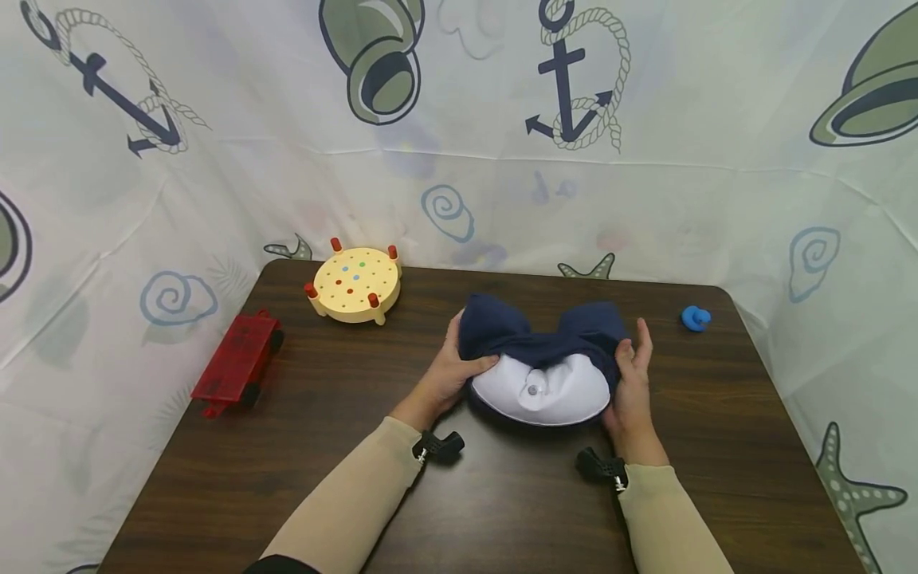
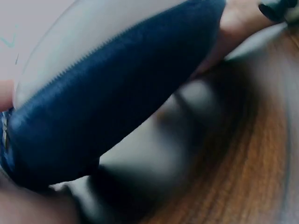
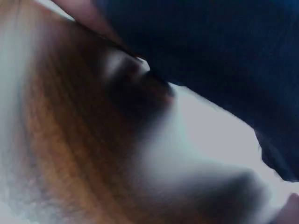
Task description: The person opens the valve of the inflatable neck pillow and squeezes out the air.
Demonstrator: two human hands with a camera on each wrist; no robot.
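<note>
A navy fabric neck pillow (image 1: pixel 545 347) is held off the table in the head view, its two rounded lobes pointing away. White lining or inner (image 1: pixel 566 395) shows at its near side, with a small round valve-like piece in the middle. My left hand (image 1: pixel 448 375) grips the left side, thumb lying over the white part. On the right side, my right hand (image 1: pixel 634 399) holds the pillow, its lower fingers hidden behind the fabric. The left wrist view shows the navy band (image 2: pixel 107 88) with a zip at its left end. Navy fabric (image 3: pixel 210 51) fills the right wrist view's upper right.
A dark wood table (image 1: pixel 344 494) lies beneath. Left of the hands are a red toy wagon-like piece (image 1: pixel 237 359) and a round yellow dotted toy (image 1: pixel 358 283) with red pegs. A small blue knob-shaped piece (image 1: pixel 695 318) sits back right. Printed cloth (image 1: pixel 488 207) hangs behind.
</note>
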